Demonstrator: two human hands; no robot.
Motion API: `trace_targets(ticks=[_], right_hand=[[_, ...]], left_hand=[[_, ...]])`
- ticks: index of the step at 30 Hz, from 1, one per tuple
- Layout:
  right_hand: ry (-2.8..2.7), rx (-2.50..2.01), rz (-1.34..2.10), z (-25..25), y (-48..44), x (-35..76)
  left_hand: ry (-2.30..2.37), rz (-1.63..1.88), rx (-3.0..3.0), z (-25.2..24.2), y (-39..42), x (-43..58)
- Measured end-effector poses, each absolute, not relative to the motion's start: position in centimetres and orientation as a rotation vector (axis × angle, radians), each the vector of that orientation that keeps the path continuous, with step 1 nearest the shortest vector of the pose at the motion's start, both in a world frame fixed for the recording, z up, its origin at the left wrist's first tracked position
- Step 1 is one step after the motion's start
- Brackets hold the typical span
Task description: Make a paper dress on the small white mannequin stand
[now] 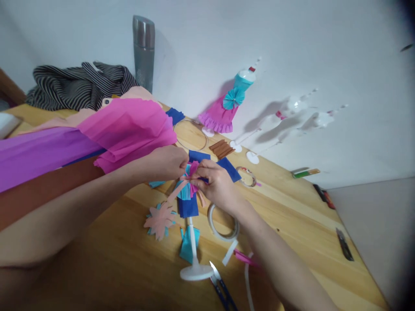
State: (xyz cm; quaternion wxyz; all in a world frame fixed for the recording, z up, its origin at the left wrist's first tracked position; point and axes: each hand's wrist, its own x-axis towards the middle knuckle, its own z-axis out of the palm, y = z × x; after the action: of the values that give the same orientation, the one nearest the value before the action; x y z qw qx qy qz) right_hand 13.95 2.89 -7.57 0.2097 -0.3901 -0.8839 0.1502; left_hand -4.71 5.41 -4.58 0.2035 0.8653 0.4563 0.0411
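My left hand [165, 163] and my right hand [216, 181] meet over the middle of a wooden table [298, 216]. Both are closed in a pinch on a small paper figure [189, 190], a bundle of pink, teal and blue crepe paper fringes. The figure sits on a thin white stand [195, 259] with a round base near the table's front. A pink and teal fringed paper flower [160, 219] lies flat just left of the stand. A roll of white tape [223, 222] lies under my right wrist.
Large pink and purple crepe sheets [97, 129] cover the left. A finished doll in a pink and teal dress [227, 108] and bare white stands [292, 108] line the wall. Blue scissors [222, 287], a steel flask [143, 52], striped cloth [78, 86], a wire hoop [191, 134].
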Motion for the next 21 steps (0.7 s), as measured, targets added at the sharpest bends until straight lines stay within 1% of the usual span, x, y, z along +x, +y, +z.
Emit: trace_targets(ticks=[3,9,13,21], right_hand=[[-2.465,-1.171,0.331,-7.8,2.8,13.8],[-2.449,-1.254,0.277,-8.3,2.7,13.9],[-2.423,-1.274,0.273,-8.8,2.7,13.9],[-2.433,-1.309,0.287,-9.0,2.7,13.8]], left_hand=[[1.258,0.114,2.444,-4.7,5.5,-4.7],[1.250,0.123,2.473,-4.9,5.5,-4.7],[1.244,0.151,2.485,-5.0,5.5,-4.7],[1.206,0.036,2.472,-4.3,5.3,-4.7]])
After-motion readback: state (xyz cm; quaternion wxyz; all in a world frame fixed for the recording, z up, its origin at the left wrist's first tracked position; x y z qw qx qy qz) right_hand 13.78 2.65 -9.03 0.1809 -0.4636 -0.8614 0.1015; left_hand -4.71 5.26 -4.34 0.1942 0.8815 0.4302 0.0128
